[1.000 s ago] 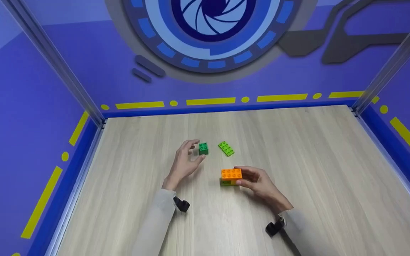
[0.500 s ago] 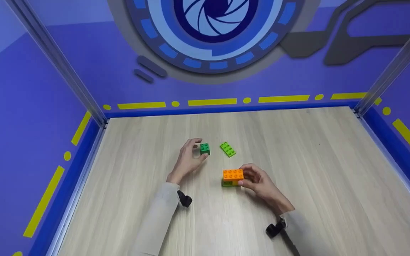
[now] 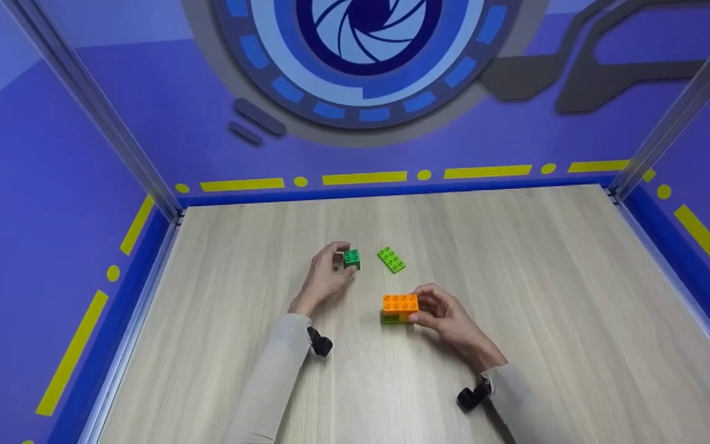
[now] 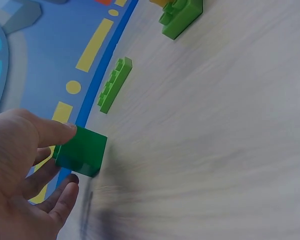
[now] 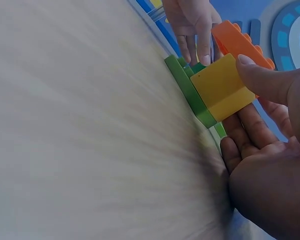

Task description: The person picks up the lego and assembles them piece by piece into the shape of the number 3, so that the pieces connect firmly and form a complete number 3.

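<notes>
Brick stack [image 3: 400, 303] gripped by right hand [image 3: 450, 317], green cube [image 4: 83, 152] seemingly pinched by left hand [image 3: 323, 276], far-side contact hidden

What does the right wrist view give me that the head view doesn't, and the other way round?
Only the right wrist view: the broad flat face of the yellow block, just a sliver in the head view, and the orange brick's studs in profile.

Only the head view: the full studded tops of the orange brick, dark green block and lime plate.

Both: the left hand, the right hand holding the stack, and its green base.
</notes>
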The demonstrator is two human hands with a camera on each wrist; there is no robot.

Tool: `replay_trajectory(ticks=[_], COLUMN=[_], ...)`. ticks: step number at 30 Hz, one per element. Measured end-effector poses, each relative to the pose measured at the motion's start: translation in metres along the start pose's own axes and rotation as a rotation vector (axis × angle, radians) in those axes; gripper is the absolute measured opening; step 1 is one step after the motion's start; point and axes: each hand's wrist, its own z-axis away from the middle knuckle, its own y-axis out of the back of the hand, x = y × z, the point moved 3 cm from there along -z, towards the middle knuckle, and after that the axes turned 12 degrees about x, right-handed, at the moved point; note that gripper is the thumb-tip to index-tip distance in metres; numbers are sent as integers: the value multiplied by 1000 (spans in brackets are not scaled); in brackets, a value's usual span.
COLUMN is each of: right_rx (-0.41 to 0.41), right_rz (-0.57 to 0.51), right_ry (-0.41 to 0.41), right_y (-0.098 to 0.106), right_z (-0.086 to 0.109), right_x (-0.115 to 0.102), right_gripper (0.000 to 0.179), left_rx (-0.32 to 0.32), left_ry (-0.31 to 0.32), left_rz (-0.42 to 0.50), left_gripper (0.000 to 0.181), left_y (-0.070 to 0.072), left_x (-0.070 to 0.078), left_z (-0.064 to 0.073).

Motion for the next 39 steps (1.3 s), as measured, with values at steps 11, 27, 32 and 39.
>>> replay_trajectory(ticks=[11,27,32,39], right_rx=[9,35,35,36], right_rz=[7,17,11,11], right_ry=[-24,-54,-37,-31], right_y=[-3,-4,-2,-1], right_z=[1,0,-1,-2], right_x=[2,2,2,0], right_gripper=[47,48,47,47], left_rx=[-11,1,-5,-15], left_ry=[10,-11,-16,-26], left_rz=[-9,4,18,18], left_gripper=[50,44,44,45], left_y=[-2,3,7,14], left_x=[-10,-7,0,8], left_z=[2,1,1,0])
